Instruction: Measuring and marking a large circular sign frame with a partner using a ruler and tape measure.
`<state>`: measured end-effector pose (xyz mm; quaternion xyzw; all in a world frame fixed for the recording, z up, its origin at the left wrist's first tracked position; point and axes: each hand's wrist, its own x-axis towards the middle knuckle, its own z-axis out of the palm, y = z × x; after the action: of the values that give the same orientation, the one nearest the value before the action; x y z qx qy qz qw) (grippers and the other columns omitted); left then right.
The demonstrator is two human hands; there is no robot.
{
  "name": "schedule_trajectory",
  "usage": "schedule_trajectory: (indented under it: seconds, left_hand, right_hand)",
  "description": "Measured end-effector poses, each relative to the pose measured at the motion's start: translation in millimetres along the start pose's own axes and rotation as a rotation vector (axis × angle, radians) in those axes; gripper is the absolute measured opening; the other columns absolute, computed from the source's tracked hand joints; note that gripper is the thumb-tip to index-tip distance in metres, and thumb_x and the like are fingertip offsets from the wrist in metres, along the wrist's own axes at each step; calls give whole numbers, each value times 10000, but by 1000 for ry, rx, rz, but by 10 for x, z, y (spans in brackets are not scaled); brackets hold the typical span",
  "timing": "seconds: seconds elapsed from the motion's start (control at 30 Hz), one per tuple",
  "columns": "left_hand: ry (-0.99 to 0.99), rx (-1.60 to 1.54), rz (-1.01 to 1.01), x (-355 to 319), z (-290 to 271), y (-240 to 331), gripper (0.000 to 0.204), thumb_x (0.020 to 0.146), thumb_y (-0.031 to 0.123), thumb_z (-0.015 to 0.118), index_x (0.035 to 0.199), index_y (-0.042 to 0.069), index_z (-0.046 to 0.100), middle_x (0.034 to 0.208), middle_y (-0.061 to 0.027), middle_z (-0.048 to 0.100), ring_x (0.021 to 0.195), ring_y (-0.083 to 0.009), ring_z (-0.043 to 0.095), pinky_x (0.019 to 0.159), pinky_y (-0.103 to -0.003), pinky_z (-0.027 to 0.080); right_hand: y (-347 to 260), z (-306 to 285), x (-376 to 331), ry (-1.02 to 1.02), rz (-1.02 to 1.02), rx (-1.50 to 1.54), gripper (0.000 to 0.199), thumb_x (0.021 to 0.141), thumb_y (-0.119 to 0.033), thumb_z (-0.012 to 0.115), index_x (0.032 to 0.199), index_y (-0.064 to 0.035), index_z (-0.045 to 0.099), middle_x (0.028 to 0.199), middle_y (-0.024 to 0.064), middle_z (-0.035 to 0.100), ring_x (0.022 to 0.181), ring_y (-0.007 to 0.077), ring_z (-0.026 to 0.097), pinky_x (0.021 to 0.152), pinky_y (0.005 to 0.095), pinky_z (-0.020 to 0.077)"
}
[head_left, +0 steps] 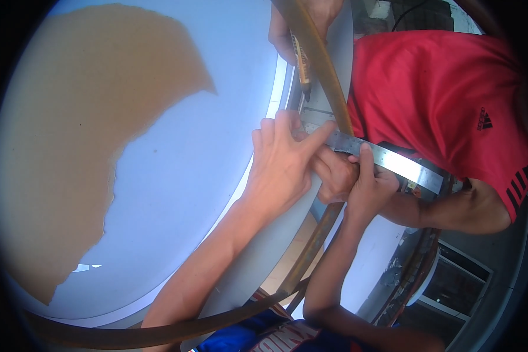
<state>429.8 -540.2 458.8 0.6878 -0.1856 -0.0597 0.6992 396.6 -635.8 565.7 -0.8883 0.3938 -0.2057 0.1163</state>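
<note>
A shiny flat steel ruler (416, 172) lies slantwise across the grey rim band (320, 100) of a large round piece. My left hand (281, 155) is over its left end, with the thumb along the ruler and the other fingers bent over the rim. Farther right, my right hand (374, 186) pinches the ruler, thumb on top. Between my hands, a co-worker's closed hand (337, 174) is beneath the ruler; what it grips is hidden. The co-worker's other hand (281, 38), at the top, holds a marker (303, 70) pointing down toward the rim.
A narrow brown curved hoop (334, 100) passes under the ruler and sweeps round to the lower left. The round piece's pale bluish surface (170, 193) fills the left, with a ragged brown patch (88, 117). The co-worker's red-shirted torso (434, 100) takes up the upper right.
</note>
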Motion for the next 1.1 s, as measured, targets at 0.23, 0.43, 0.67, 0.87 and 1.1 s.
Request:
schedule_trajectory:
  seconds: [0.23, 0.43, 0.67, 0.87, 1.1]
  left_hand:
    - [33, -111, -191, -221, -474, -182, 505, 691, -27, 486, 1156, 91, 642, 1068, -119, 470, 957, -273, 405, 919, -371, 357]
    - [-138, -1105, -744, -247, -727, -302, 355, 856, 213, 494, 1053, -6, 692, 1023, -43, 600, 928, -153, 442, 834, -271, 351]
    - [-282, -450, -547, -436, -997, -586, 165, 902, 149, 566, 950, 13, 647, 965, -61, 637, 766, -221, 552, 678, -316, 435]
    - [-311, 217, -56, -600, -1101, -688, 79, 931, 86, 545, 903, 27, 500, 870, -184, 572, 789, -370, 582, 668, -465, 470]
    - [-298, 345, 35, -630, -906, -751, 203, 937, 201, 582, 875, 38, 477, 815, -138, 551, 770, -347, 586, 634, -449, 481]
  right_hand:
    - [82, -4, -123, -7, -25, 11, 261, 917, -186, 676, 945, 73, 680, 845, 113, 680, 784, 123, 607, 750, 266, 465]
    - [271, -33, -722, 152, -494, 233, 285, 893, -89, 619, 1130, 13, 499, 1121, 147, 500, 1089, 230, 491, 952, 353, 404]
    - [301, -114, -1359, -350, -588, 416, 196, 888, -86, 580, 1040, -1, 492, 1044, 174, 492, 1011, 246, 501, 911, 359, 417]
    - [276, 41, -1476, -423, -459, 612, 196, 842, 19, 619, 1025, 6, 549, 930, 144, 576, 815, 204, 559, 732, 303, 464]
    - [380, 111, -1453, -364, -339, 554, 149, 847, -3, 653, 975, 5, 578, 808, 90, 606, 701, 155, 554, 673, 277, 449]
